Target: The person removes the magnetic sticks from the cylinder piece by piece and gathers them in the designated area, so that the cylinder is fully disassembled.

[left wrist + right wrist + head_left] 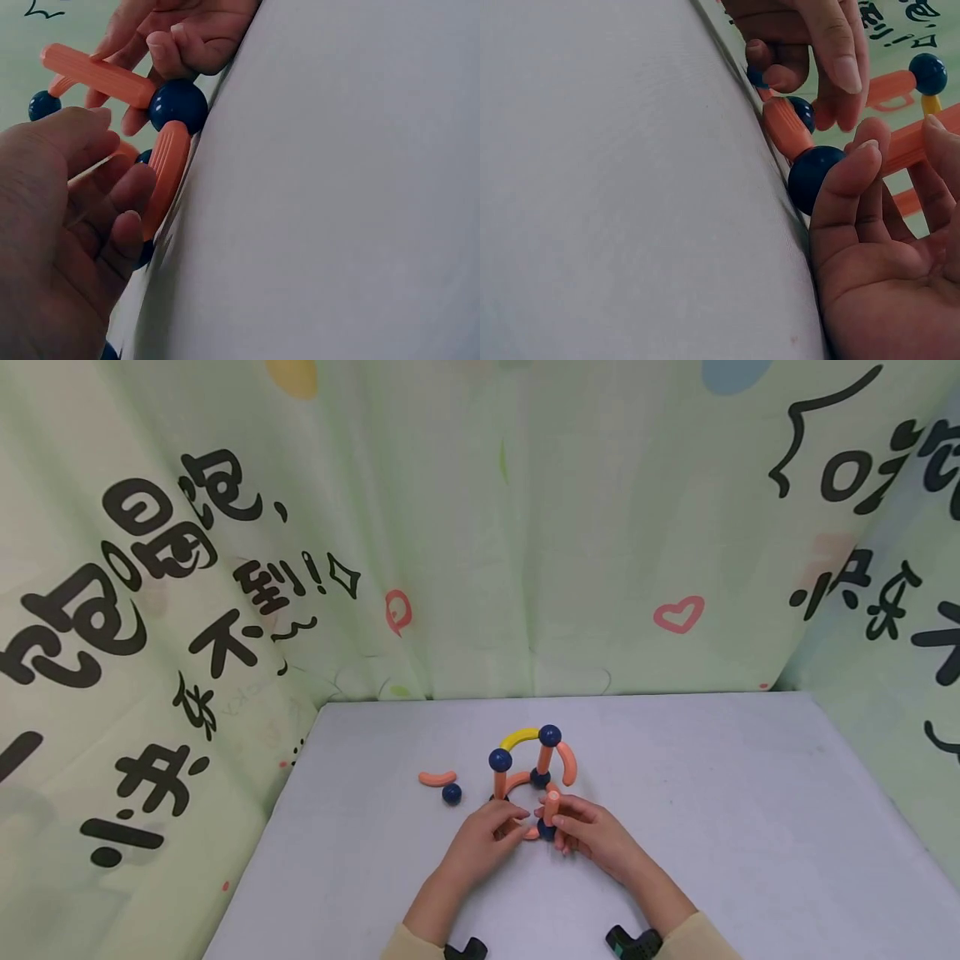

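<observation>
A toy frame of orange rods and dark blue balls stands on the table, topped by a yellow curved rod [520,737]. At its near side, my right hand [596,837] pinches an upright orange rod [552,808] between thumb and fingers. That rod rises from a blue ball [178,106], which also joins a curved orange rod [166,180] low at the table. My left hand [486,837] is beside the frame's near left, fingers loosely bent around nothing, close to the curved rod. Another curved orange rod [568,763] hangs from the top right ball [550,736].
Left of the frame, a loose curved orange rod [437,779] and a loose blue ball [452,793] lie on the white table [712,793]. A printed curtain [585,527] closes off the back and both sides.
</observation>
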### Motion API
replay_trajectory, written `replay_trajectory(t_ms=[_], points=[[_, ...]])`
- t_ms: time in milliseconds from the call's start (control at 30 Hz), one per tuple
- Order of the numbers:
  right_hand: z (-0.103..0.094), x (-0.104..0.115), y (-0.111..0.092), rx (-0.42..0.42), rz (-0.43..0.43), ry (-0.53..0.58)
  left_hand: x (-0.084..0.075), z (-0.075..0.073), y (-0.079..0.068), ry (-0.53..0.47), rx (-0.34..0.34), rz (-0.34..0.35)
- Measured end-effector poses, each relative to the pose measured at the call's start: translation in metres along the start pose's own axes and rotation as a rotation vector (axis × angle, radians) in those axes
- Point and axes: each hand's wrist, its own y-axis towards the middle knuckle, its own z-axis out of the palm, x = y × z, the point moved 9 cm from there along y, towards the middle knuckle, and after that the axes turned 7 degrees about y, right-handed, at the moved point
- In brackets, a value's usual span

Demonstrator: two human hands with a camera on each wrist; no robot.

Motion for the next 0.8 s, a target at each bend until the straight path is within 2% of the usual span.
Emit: replay_trajectory(t_ms=[200, 433, 633, 800], points=[[0.0, 0.002, -0.001, -0.028, 0.002, -0.018, -0.002, 0.017, 0.001, 0.075, 0.069, -0.031], [-0.001, 0.004, -0.003, -0.053, 0.004, -0.036, -0.009, 0.023, 0.004, 0.207, 0.049, -0.064], [-0.001, 0.004, -0.003, -0.068, 0.003, -0.053, -0.015, 0.026, 0.006, 0.257, 0.03, -0.101], [-0.003, 0.002, -0.001, -0.071, -0.006, -0.068, -0.018, 0.025, 0.007, 0.28, 0.003, -0.105]])
